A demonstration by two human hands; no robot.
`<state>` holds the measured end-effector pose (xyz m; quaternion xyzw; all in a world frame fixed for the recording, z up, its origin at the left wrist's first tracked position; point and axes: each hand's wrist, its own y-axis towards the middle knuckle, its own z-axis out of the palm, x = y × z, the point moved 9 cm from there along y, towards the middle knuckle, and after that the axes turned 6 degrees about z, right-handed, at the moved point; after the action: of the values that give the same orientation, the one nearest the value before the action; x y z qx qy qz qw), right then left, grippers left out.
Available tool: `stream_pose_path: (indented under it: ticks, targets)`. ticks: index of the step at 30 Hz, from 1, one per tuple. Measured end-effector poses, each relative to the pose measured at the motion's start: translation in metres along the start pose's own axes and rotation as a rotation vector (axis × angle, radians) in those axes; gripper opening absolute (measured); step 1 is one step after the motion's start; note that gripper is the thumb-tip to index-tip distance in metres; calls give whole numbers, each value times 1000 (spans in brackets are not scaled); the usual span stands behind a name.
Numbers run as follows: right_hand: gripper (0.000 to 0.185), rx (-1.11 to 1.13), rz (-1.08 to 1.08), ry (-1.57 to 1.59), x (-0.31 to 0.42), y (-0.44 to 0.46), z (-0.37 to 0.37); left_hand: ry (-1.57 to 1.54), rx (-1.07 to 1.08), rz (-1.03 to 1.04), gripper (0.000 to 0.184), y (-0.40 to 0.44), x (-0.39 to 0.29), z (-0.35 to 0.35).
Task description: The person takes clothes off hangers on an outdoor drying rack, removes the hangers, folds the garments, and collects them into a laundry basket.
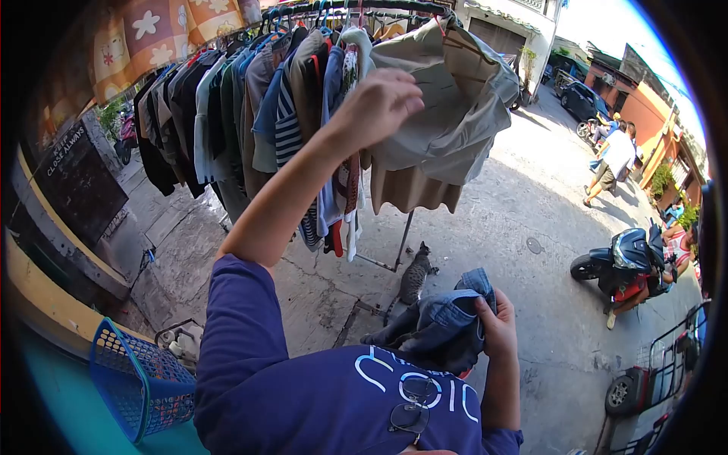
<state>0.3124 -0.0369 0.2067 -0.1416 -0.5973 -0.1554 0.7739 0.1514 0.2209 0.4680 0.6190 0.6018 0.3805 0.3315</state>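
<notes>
My left hand (379, 106) is raised in front of a beige garment (447, 106) at the near end of a clothes rack. Its fingers are loosely bent and apart, and nothing shows in them; whether they touch the cloth I cannot tell. Low on the right, my right hand (500, 322) grips blue denim jeans (444, 315) by the waistband, thumb on top. The jeans hang bunched in front of my shirt, their lower part dark and folded. Beneath the beige garment shows a brown piece of cloth (417, 189).
Several shirts (284, 121) hang close together on the rack's bar (356, 6). A tabby cat (414, 274) lies on the concrete below. A blue plastic basket (144, 383) stands at lower left. A motorcycle (626, 262) and people (618, 155) are on the right.
</notes>
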Motion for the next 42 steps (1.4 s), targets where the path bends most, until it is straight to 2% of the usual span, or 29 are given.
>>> stream_pose_path:
  ticks: [2, 3, 5, 7, 9, 11, 16, 20, 22, 23, 24, 25, 26, 27, 29, 31, 33, 38, 42]
  targets:
    - [20, -3, -20, -37, 2, -4, 4, 432, -310, -132, 30, 1, 61, -41]
    - [20, -10, -21, -42, 2, -5, 5, 631, -284, -125, 35, 2, 73, -44]
    - [20, -19, -23, -56, 1, -7, 8, 611, 15, -411, 34, 0, 115, -20]
    - [20, -25, -24, -77, 0, -8, 6, 760, -59, -307, 23, 8, 113, -5]
    - [20, -31, -24, -74, -1, -6, 9, 780, -110, -198, 19, 20, 106, 20]
    - [20, -53, -13, -51, -1, -5, 11, 681, 63, -249, 18, 31, 106, 44]
    - [19, -18, -13, -132, -4, 2, 25, 605, 65, -314, 22, 32, 112, 49]
    - [17, -22, -41, -195, -6, 11, 45, 489, -107, -167, 40, 18, 86, 6]
    - [17, -26, -30, -215, -11, 15, 52, 351, -282, -162, 36, 12, 115, -42]
    - [16, -29, -24, -226, -14, 17, 55, 420, -446, -87, 27, 0, 121, -78]
    - [16, -37, -24, -224, -17, 18, 59, 489, -548, -169, 21, -19, 155, -107]
    - [15, -45, -26, -223, -19, 20, 64, 630, -805, -110, 20, -49, 162, -138]
    - [15, -54, -28, -223, -21, 21, 67, 793, -894, -354, 27, -85, 184, -152]
    - [14, -44, -29, -228, -25, 22, 70, 774, -964, -617, 40, -124, 214, -154]
    - [13, -21, -33, -242, -31, 28, 76, 556, -835, -1013, 47, -165, 240, -129]
    - [12, -19, -22, -270, -32, 33, 84, 504, -606, -792, 50, -154, 238, -86]
    - [12, -9, -9, -284, -30, 37, 93, 333, -416, -756, 59, -140, 223, -40]
    - [12, 4, -1, -319, -29, 44, 102, 205, -519, -772, 65, -130, 218, -5]
    - [11, 38, 30, -336, -31, 50, 91, 306, -449, -891, 62, -137, 209, -4]
